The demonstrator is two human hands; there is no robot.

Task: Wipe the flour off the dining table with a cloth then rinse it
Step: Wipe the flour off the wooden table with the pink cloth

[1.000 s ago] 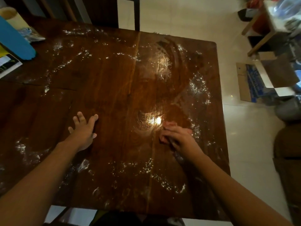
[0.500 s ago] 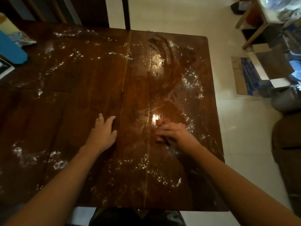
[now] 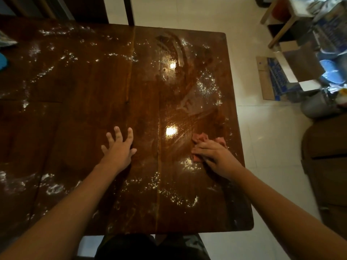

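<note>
Left hand (image 3: pixel 118 149) on table (image 3: pixel 84 109) left of cloth (image 3: pixel 201 137) (under right hand (image 3: pixel 214 153)); flour (image 3: pixel 174 197) seemingly nearer.

The table (image 3: pixel 78 117) surface is lying open across its centre and far half, carrying only scattered flour (image 3: pixel 207 85) that is offering no obstruction to a passing hand. The left hand (image 3: pixel 118 149) is resting flat near the middle, and the right hand (image 3: pixel 214 156) is occupying the right edge. A blue object (image 3: pixel 2 61) is standing at the far-left edge, well apart from both.
</note>
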